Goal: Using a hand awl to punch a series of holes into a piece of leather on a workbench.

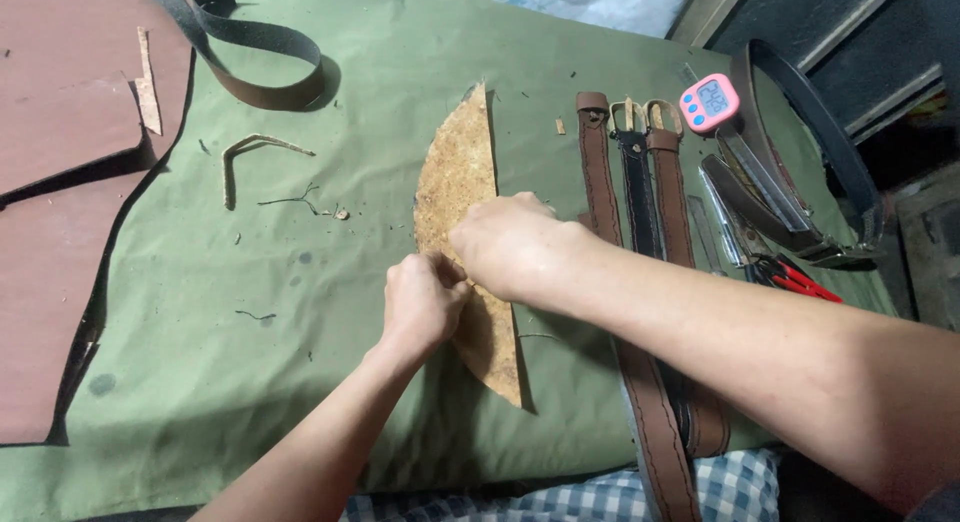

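Note:
A tan half-moon piece of rough leather [455,172] lies on the green cloth [300,312], its straight edge to the right. My left hand [420,304] pinches its curved left edge, fingers closed on the leather. My right hand [510,244] rests knuckles-up on the middle of the piece, fingertips meeting my left hand at that same edge. Whether the right fingers grip the leather or only press on it is hidden. Right of the piece lie three belts side by side, two brown belts [597,172] and a black belt [640,197] between them.
Brown leather sheets [60,142] cover the left side. A dark strap loop [255,67] lies at the top, thin leather offcuts [245,152] below it. A pink digital timer [709,102], metal rulers [740,207], a red-handled tool [805,282] and a coiled belt [830,152] sit at right.

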